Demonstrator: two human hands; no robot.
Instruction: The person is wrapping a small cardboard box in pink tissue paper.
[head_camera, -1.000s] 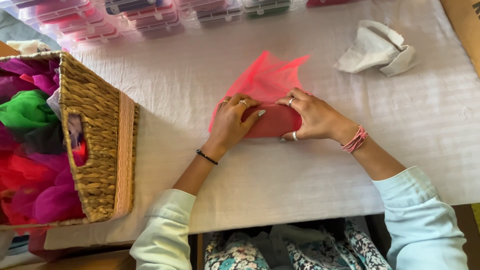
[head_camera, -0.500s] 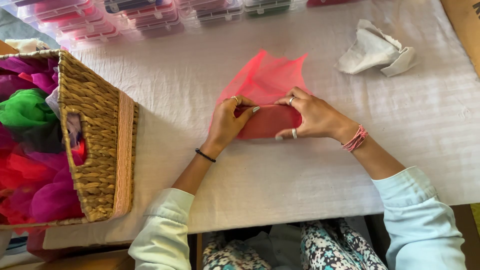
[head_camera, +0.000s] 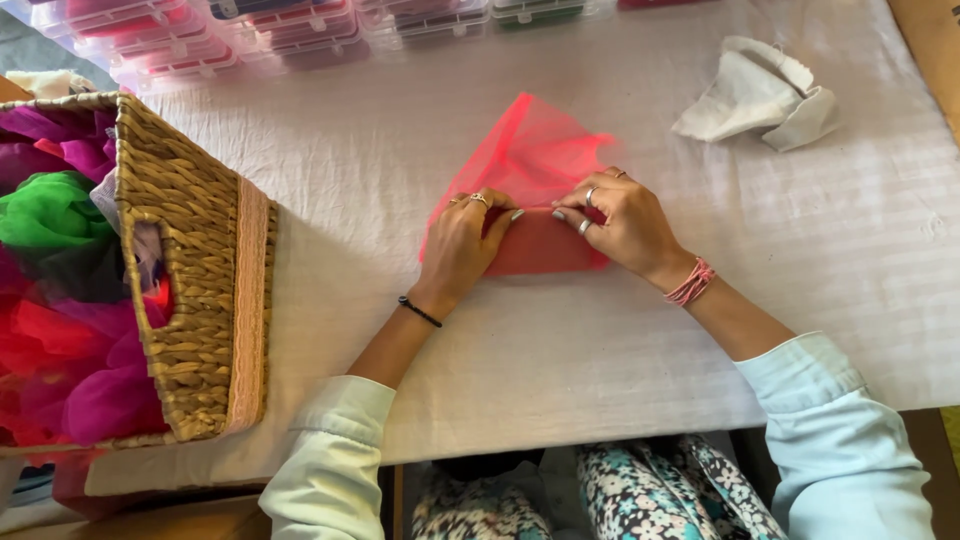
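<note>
Mid-fold: left hand (head_camera: 462, 240) and right hand (head_camera: 612, 218) flat, fingers pressing red mesh cloth (head_camera: 530, 165), right of basket (head_camera: 200, 270). Next, probably creasing firmly.

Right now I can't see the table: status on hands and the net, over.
Left hand and right hand both pressing the folded red net square flat. Net on white tablecloth. Wicker basket off left, nothing in the way.

Left hand (head_camera: 462, 240) and right hand (head_camera: 612, 218) press flat on a folded red net cloth (head_camera: 530, 190) on the white-covered table (head_camera: 400, 180); wicker basket (head_camera: 205, 270) of coloured netting stands nearby.
</note>
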